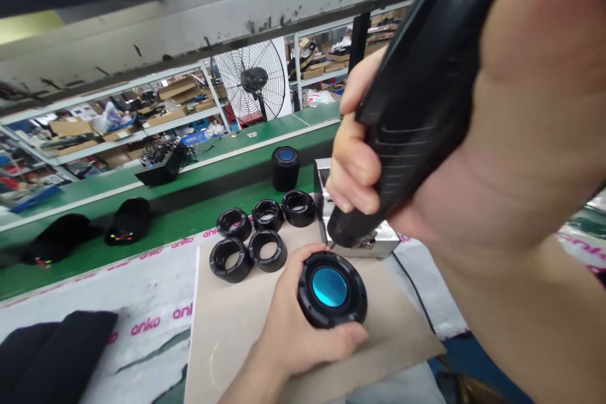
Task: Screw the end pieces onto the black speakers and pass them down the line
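Observation:
My left hand (291, 334) grips a round black speaker (330, 286) with a shiny blue centre, fingers and thumb around its rim. The speaker faces up over a beige board (237, 334). Wrapped in my right hand (502, 183) is a black electric screwdriver (421, 88), slanting down to the left. Its nose is by the upper edge of the speaker; whether the bit sits in a screw I cannot make out. Just behind the nose stands a metal box (386, 243) with small screws in it, partly hidden by the screwdriver and my right hand.
Several black rings (230, 260) lie on the board's far left part. Another black speaker (285, 168) stands upright on the green conveyor belt (213, 196). Black cloth-like pieces (127, 221) with wires lie farther left. A grey beam (189, 25) crosses overhead; behind it stands a fan (253, 81).

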{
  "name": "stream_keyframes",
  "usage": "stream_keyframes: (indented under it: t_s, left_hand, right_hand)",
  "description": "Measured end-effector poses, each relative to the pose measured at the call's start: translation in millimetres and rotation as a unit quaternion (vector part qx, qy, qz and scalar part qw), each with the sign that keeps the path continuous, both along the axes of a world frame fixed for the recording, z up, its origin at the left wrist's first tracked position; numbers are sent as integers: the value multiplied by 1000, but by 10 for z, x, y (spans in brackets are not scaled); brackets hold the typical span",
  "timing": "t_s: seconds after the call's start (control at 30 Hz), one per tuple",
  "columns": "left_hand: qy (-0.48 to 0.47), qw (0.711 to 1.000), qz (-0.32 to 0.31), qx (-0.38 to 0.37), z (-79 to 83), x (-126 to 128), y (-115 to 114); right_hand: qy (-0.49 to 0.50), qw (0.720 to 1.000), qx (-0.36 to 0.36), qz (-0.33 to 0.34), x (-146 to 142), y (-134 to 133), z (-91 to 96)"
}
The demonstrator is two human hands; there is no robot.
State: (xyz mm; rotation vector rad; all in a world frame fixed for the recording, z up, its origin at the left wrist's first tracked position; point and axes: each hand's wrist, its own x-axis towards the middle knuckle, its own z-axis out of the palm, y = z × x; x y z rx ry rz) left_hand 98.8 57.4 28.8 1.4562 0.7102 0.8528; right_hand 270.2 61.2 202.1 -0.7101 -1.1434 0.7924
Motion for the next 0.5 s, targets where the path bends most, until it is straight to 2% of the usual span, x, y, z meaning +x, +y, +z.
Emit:
stream_keyframes:
  t_s: [0.1, 0.17, 0.33, 0.5]
  left_hand:
    - [-1, 1000, -1, -10, 2, 0, -3]
    - [-3, 1000, 0, -12, 0, -1, 0]
    - [-2, 1000, -4, -21, -9, -3, -5]
    - [-3, 1000, -8, -26, -2, -6, -5]
  right_hand:
    - [16, 996, 81, 42, -37, 57, -101]
    - [17, 993, 104, 47, -57, 60, -136]
    - [-32, 996, 48, 65, -88, 61, -129]
    - [-20, 996, 64, 57, -103, 84, -90]
